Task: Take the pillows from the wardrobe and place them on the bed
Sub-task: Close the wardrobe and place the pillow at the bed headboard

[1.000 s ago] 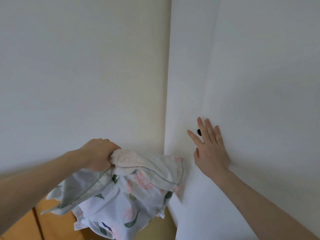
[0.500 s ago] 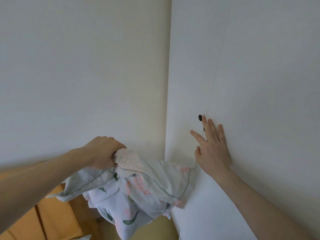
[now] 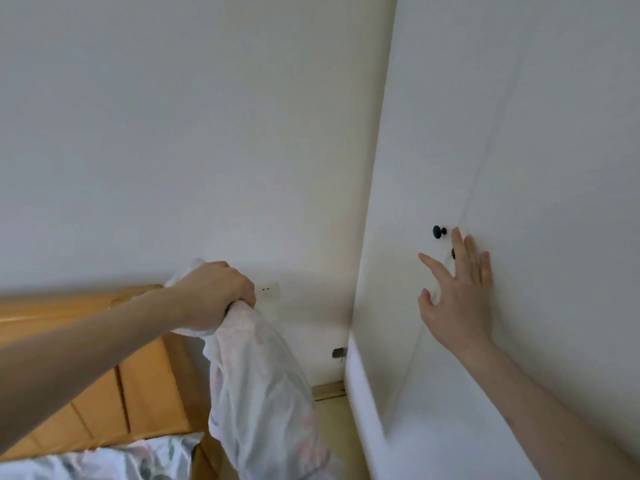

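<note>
Pillow (image 3: 256, 393) swung lower since earlier, hanging from gripping left hand (image 3: 211, 296) beside the bed's headboard (image 3: 104, 375).
Right hand (image 3: 457, 299), fingers spread flat, pressed wardrobe door (image 3: 519, 168); best shut it fully, then lay pillow at headboard edge.

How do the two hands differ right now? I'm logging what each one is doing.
The left hand is curled tight round a bunched corner of the floral pillow, which hangs below it; the right hand holds nothing. The left hand is clear of the wardrobe door; the right hand lies flat on it, fingers spread, beside the black knob. Both are bare.
</note>
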A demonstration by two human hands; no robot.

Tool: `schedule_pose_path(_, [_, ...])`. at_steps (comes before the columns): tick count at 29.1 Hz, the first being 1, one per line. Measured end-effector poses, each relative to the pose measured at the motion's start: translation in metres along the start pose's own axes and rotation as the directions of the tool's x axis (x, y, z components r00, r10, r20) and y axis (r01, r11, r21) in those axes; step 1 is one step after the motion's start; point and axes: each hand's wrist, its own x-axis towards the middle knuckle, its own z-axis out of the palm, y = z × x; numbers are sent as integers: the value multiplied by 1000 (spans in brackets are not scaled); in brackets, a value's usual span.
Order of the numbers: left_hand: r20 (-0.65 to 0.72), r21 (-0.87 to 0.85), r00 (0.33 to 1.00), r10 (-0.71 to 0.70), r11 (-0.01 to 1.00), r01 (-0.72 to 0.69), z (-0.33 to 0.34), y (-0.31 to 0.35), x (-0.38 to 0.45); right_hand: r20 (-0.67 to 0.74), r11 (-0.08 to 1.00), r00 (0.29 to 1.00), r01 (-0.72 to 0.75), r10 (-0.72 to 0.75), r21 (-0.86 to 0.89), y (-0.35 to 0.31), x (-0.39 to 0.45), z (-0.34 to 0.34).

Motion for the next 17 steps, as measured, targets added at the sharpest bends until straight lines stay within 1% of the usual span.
schedule_pose_path(2, [7,16,999,39,999,-39,4,-5,-10,-6,989,999,-39,41,143,-16,-2,2])
schedule_pose_path(3, [9,18,999,49,999,-50,7,-9,-15,8,980,1000,-30,29,199,-27,-5,3])
schedule_pose_path(6, [2,24,997,82,996,-82,7,-11,-27,77,944,992,73,-104,322,-63,-16,9])
schedule_pose_path(8, [45,48,995,89,995,-91,9,-12,-41,169,898,965,114,-203,425,-92,-23,13])
schedule_pose_path(10, [37,64,995,88,994,-91,12,-15,-54,290,850,907,121,-304,513,-117,-28,18])
schedule_pose_path(12, [20,67,996,87,994,-88,15,-21,-76,365,799,833,142,-415,585,-149,-32,29])
schedule_pose_path(15, [-73,89,987,141,987,-134,19,-31,-106,464,766,730,125,-502,631,-188,-33,44])
schedule_pose_path(17, [-136,114,978,155,984,-140,20,-39,-133,545,750,636,83,-547,656,-215,-32,54])
